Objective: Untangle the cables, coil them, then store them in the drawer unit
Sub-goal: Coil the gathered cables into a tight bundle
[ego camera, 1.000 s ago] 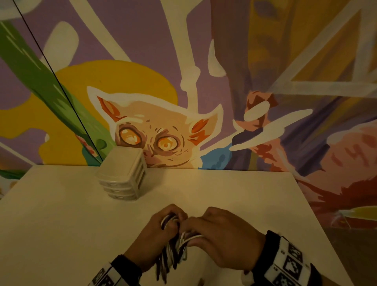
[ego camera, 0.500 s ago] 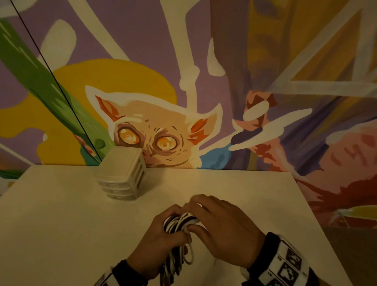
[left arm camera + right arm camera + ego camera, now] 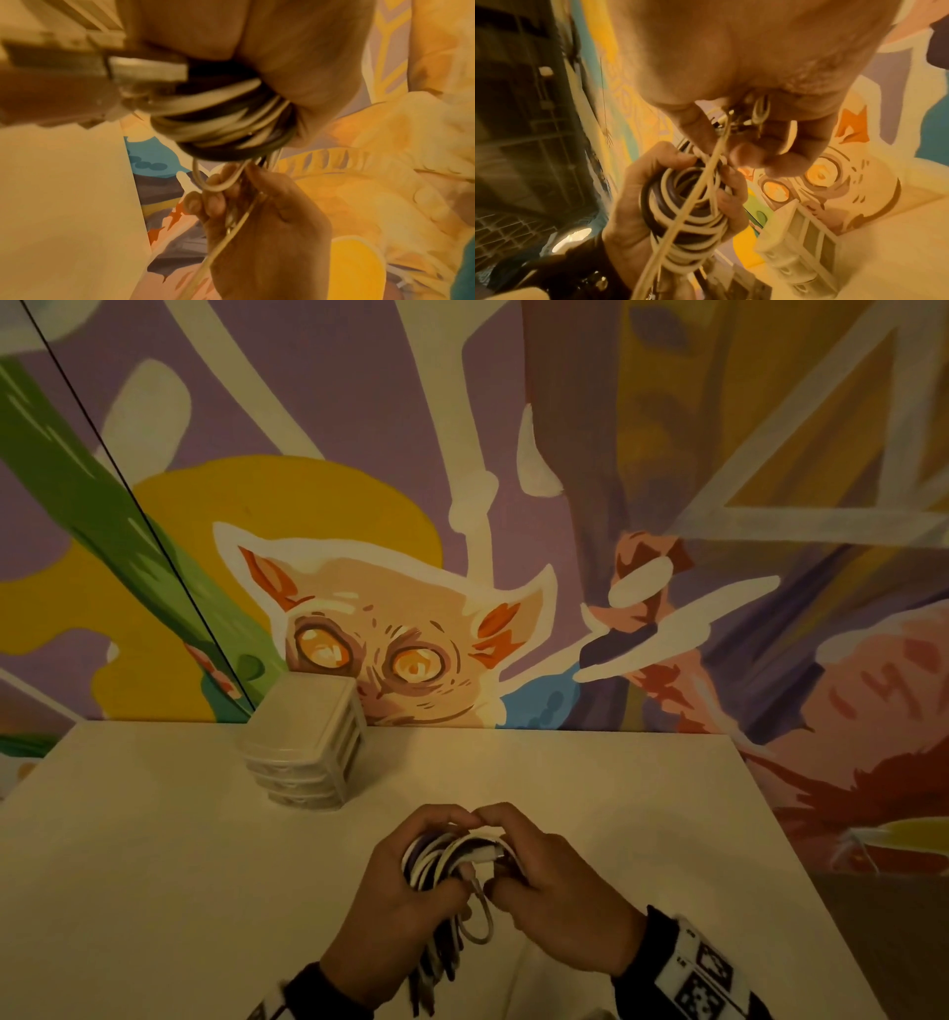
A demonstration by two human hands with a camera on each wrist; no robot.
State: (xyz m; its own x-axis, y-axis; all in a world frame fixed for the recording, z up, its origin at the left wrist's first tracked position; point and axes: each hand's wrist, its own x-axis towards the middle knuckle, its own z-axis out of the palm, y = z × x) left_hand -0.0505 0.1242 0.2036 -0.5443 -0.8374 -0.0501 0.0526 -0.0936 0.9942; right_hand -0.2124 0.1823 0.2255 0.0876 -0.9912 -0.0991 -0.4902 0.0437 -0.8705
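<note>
Right hand (image 3: 560, 901) shifted right, cables (image 3: 452, 865) apparently lengthwise

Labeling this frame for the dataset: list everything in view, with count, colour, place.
cable bundle: one bunch, white and dark strands looped together, exact cable count cannot be told, held above the near edge of the table
drawer unit: one, pale translucent plastic, stacked drawers all closed, at the back of the table against the wall
table: one, white
mural wall: one, purple, yellow, green, with a wide-eyed animal face, behind the table
wrist bands: black and white marker patterns, one on each wrist
left hand: grips the bundle
right hand: pinches a white strand at the bundle
</note>
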